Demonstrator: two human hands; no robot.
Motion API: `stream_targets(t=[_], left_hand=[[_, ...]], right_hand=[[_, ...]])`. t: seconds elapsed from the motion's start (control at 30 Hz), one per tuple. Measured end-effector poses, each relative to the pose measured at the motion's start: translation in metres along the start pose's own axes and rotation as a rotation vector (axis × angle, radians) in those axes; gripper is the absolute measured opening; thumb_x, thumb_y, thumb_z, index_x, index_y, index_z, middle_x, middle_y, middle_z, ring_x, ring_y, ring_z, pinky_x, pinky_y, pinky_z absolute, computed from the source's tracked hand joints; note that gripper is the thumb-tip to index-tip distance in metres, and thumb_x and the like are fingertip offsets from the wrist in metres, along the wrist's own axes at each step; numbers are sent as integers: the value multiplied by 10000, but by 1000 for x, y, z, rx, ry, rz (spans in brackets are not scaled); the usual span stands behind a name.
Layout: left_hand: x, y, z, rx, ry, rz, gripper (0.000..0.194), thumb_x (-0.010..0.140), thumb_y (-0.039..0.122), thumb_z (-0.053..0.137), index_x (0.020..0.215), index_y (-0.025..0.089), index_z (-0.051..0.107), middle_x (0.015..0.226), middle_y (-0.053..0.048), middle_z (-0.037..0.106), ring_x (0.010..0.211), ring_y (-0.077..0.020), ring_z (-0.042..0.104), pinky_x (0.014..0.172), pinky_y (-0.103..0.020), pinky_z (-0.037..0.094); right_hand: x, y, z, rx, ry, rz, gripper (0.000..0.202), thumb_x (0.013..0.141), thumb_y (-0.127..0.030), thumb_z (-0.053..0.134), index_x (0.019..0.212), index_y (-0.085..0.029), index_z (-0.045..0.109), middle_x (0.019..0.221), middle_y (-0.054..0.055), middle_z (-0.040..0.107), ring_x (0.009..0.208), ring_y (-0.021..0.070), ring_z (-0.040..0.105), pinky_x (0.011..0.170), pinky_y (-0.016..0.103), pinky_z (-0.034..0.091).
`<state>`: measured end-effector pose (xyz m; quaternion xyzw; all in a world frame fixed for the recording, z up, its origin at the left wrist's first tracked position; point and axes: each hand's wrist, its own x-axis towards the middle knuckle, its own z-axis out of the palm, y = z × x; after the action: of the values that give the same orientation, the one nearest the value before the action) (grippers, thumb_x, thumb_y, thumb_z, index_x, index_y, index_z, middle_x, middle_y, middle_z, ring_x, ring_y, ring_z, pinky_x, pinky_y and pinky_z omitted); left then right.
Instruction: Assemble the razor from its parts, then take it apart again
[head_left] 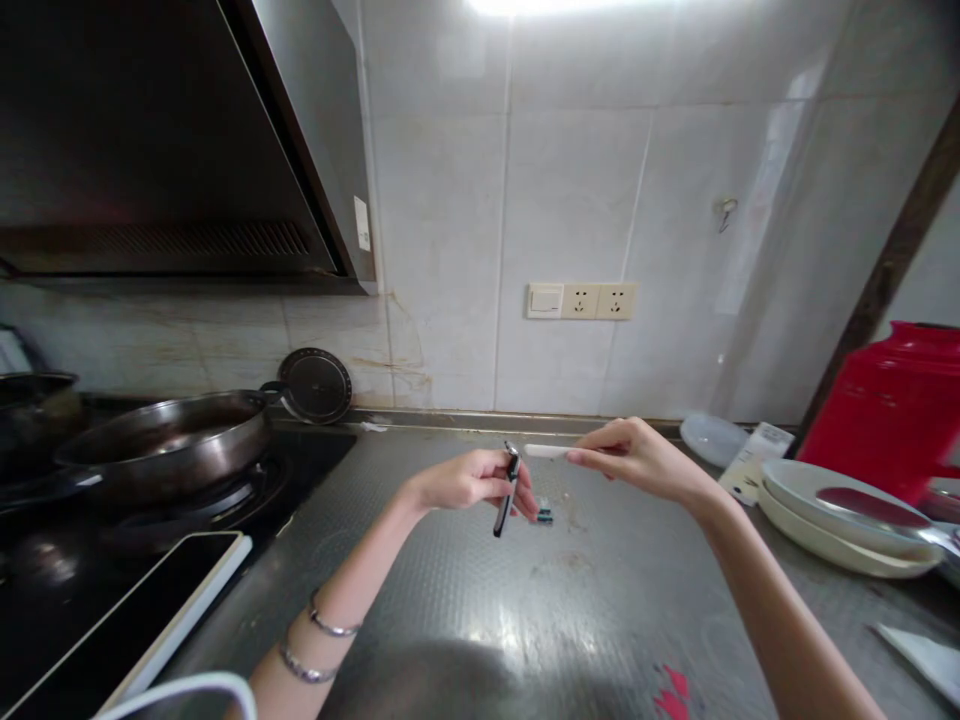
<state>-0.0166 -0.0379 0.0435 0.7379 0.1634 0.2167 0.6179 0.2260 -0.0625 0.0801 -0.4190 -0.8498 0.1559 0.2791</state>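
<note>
My left hand [480,482] is closed around a slim black object with a silver metal end [507,492], held slanting over the metal countertop [450,580]. I cannot make out its exact kind. My right hand [630,455] pinches one end of a thin white stick-like piece [547,451] between thumb and fingers. The free end of the white piece points left, close to the silver end of the black object; whether they touch is unclear. Just beyond my left fingertips lies a small teal-and-clear item [544,513] on the countertop.
To the left, a steel pan [172,440] sits on the black stove [45,620], with a phone-like slab [135,630] nearer me. At right are stacked plates [840,535], a clear lid [712,438] and a red container [877,410]. Red scraps [673,692] lie in front.
</note>
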Motion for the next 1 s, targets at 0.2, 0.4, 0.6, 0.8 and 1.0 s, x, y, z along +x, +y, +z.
stream_targets(t=[0.2,0.4,0.6,0.8,1.0], left_hand=[[1,-1,-1,34,-32,8,111,862,183,496,944,112,521,911,-128,662,869,-173,644,780,-329,478],[2,-6,-4,32,10,4,113,862,190,496,939,109,517,909,-127,660,874,-172,639,774,-328,476],[7,-8,-2,143,43,65,92,855,161,493,930,117,523,880,-112,660,834,-151,634,743,-296,473],[7,-5,-2,239,107,108,70,844,163,503,886,112,525,885,-112,660,889,-167,611,787,-319,459],[10,-9,-5,325,232,162,110,837,225,531,867,120,529,900,-114,656,872,-165,602,766,-297,450]], right_hand=[[1,-6,2,-35,2,-62,464,805,-535,483,584,-139,581,492,-21,406,522,98,362,470,224,263],[2,1,-1,-41,2,-22,477,797,-543,487,547,-143,551,497,-21,399,505,94,357,460,226,263],[3,-5,3,-56,-16,-80,464,819,-513,472,546,-148,557,485,-12,422,522,100,365,463,222,267],[-2,6,-8,-71,19,5,474,795,-540,487,559,-138,573,503,-17,409,498,93,360,460,224,273],[-7,-9,-9,-17,28,31,489,802,-559,459,598,-136,593,491,-22,378,482,87,333,432,217,251]])
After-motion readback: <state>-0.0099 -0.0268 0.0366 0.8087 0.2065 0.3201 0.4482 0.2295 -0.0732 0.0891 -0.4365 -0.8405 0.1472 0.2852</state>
